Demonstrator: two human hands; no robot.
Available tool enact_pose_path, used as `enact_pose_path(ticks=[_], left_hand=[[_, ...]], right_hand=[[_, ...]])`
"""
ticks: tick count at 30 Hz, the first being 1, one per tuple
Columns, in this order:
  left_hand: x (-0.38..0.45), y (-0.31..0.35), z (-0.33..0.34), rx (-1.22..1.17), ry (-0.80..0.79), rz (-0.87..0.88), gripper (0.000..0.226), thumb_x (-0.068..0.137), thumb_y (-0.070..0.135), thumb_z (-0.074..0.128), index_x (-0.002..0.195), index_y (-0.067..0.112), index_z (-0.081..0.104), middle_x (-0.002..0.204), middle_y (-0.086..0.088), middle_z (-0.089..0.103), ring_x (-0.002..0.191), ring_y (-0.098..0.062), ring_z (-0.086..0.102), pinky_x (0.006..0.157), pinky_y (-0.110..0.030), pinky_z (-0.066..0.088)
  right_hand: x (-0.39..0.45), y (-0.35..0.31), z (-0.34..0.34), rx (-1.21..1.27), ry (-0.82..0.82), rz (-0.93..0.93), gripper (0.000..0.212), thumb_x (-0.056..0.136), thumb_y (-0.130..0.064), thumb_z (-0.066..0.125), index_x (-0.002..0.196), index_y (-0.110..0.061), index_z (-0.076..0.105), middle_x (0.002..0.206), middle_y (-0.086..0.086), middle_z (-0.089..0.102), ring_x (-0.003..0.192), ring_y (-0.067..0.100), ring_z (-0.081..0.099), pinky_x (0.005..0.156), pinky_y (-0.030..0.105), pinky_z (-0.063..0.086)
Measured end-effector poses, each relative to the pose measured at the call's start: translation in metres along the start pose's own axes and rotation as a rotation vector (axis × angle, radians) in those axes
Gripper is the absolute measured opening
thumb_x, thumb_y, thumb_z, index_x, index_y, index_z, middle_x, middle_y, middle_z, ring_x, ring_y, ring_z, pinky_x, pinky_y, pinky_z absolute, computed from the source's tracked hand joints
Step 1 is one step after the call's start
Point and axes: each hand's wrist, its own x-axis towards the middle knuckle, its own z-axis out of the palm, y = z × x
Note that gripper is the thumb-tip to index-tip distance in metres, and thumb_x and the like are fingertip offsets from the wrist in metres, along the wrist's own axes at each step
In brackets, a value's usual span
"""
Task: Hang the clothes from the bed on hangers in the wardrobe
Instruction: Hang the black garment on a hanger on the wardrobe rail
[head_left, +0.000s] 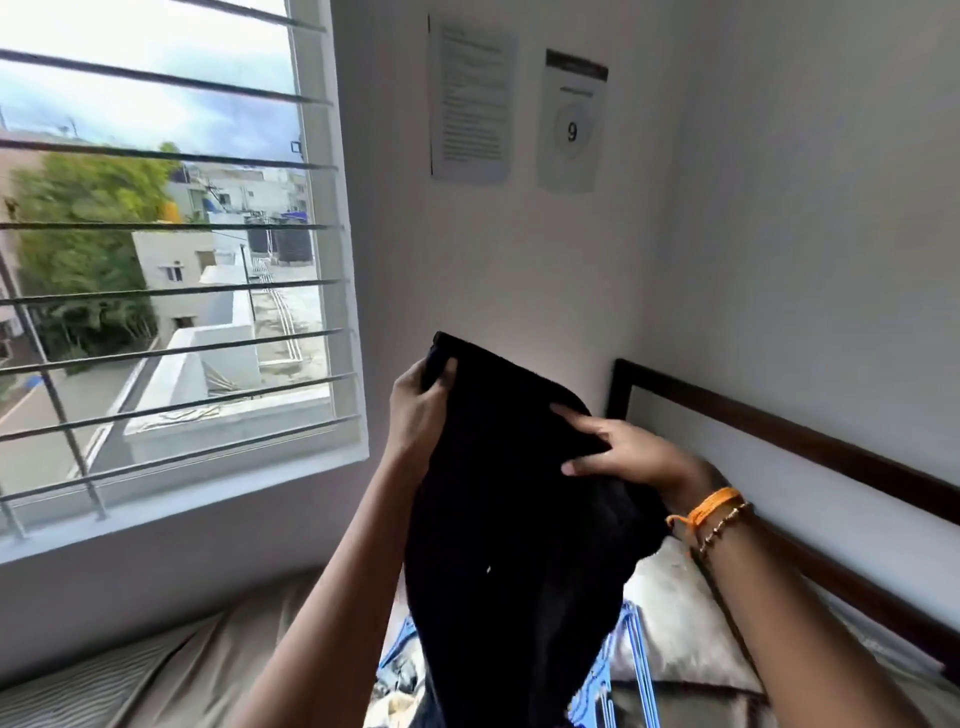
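Here, in the head view, a black garment (519, 519) is held up above the bed (197, 670), between the window (156, 249) and the headboard (779, 431). Its top edge is gripped by the left hand (418, 410), the fingers curled round the cloth, while the right hand (623, 454) is laid against its upper right part, thumb and fingers pinching a fold. The lower part of the garment hangs down over other clothes (397, 670) and blue hangers (631, 654) lying on the bed beside a pillow (685, 629). The wardrobe is not shown. The step in hand is judged to be the lifting and straightening of one garment, with no hanger yet fitted. For the next move, the waist or neck must be found, which cannot be told in the dark cloth, and a hanger must be taken up, so one hand has to be freed.
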Motion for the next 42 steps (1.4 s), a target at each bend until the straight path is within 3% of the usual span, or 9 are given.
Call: enact_pose_path(ticks=[6,10,12,17,22,25,29,33,42], left_hand=[[-0.012,0.021,-0.004,-0.070,-0.167,-0.012,0.014,0.092,0.019,0.060,0.082,0.013,0.068,0.076,0.000,0.066,0.072,-0.012,0.061,0.067,-0.025,0.049],[-0.009,0.038,0.005,-0.035,-0.258,-0.010,0.013,0.093,0.018,0.060,0.093,0.010,0.070,0.089,-0.008,0.069,0.082,-0.016,0.062,0.076,-0.028,0.050],[-0.005,0.049,0.010,-0.062,-0.248,0.006,0.013,0.093,0.015,0.060,0.097,0.010,0.071,0.094,-0.010,0.071,0.085,-0.018,0.064,0.082,-0.031,0.051],[0.008,0.072,0.011,-0.133,-0.277,0.065,0.029,0.087,0.027,0.064,0.101,0.002,0.068,0.095,-0.013,0.067,0.087,-0.020,0.061,0.083,-0.034,0.048],[0.019,0.081,0.013,0.216,-0.418,0.229,0.069,0.052,0.041,0.082,0.115,0.023,0.058,0.114,-0.001,0.065,0.105,-0.016,0.062,0.091,-0.032,0.051],[0.033,0.081,0.017,0.111,-0.135,0.252,0.041,0.074,0.026,0.074,0.109,0.011,0.061,0.098,-0.006,0.067,0.089,-0.017,0.062,0.083,-0.038,0.050],[0.043,0.092,0.009,-0.261,-0.218,0.103,0.012,0.095,0.007,0.052,0.097,0.009,0.064,0.087,-0.006,0.069,0.076,-0.015,0.066,0.076,-0.031,0.055],[0.053,0.105,0.004,-0.298,-0.312,0.102,0.015,0.096,0.010,0.049,0.095,0.009,0.063,0.077,0.002,0.073,0.069,-0.010,0.068,0.065,-0.024,0.057],[0.108,0.182,-0.012,-0.083,0.133,0.305,0.052,0.074,0.060,0.068,0.073,0.010,0.056,0.068,-0.005,0.052,0.062,-0.015,0.050,0.056,-0.024,0.041]], right_hand=[[0.037,-0.032,-0.026,0.394,0.166,0.067,0.059,0.090,-0.005,0.056,0.143,0.000,0.030,0.148,0.007,0.035,0.134,0.014,0.035,0.086,0.003,0.030],[0.061,-0.068,-0.024,0.676,0.291,0.113,0.005,0.091,-0.003,0.053,0.096,-0.005,0.055,0.082,0.009,0.056,0.058,0.006,0.061,0.042,0.014,0.045],[0.074,-0.083,-0.027,0.611,0.390,0.104,0.016,0.091,-0.008,0.054,0.077,-0.013,0.049,0.071,0.006,0.051,0.045,0.006,0.055,0.038,0.015,0.040],[0.084,-0.118,-0.043,0.552,0.597,0.082,0.016,0.086,-0.016,0.057,0.094,-0.004,0.063,0.086,0.012,0.064,0.072,0.025,0.061,0.056,0.023,0.046],[0.070,-0.133,-0.050,0.830,0.466,-0.024,0.005,0.086,-0.019,0.050,0.083,-0.016,0.053,0.070,0.003,0.052,0.055,0.012,0.054,0.042,0.015,0.041],[0.062,-0.122,-0.054,0.993,0.422,-0.239,0.022,0.093,-0.023,0.051,0.113,-0.027,0.043,0.092,0.005,0.059,0.073,0.015,0.063,0.068,0.026,0.055],[0.063,-0.081,-0.037,0.687,0.728,-0.185,0.058,0.085,-0.017,0.068,0.134,-0.016,0.038,0.114,0.003,0.052,0.088,0.010,0.059,0.072,0.017,0.048],[0.064,-0.060,-0.016,0.689,0.423,-0.210,0.043,0.084,-0.024,0.066,0.123,-0.009,0.059,0.109,-0.003,0.070,0.099,0.011,0.066,0.090,0.030,0.051],[0.061,-0.175,-0.114,0.473,0.845,-0.489,0.018,0.087,-0.036,0.064,0.092,-0.020,0.067,0.087,-0.003,0.069,0.081,0.011,0.066,0.069,0.021,0.052]])
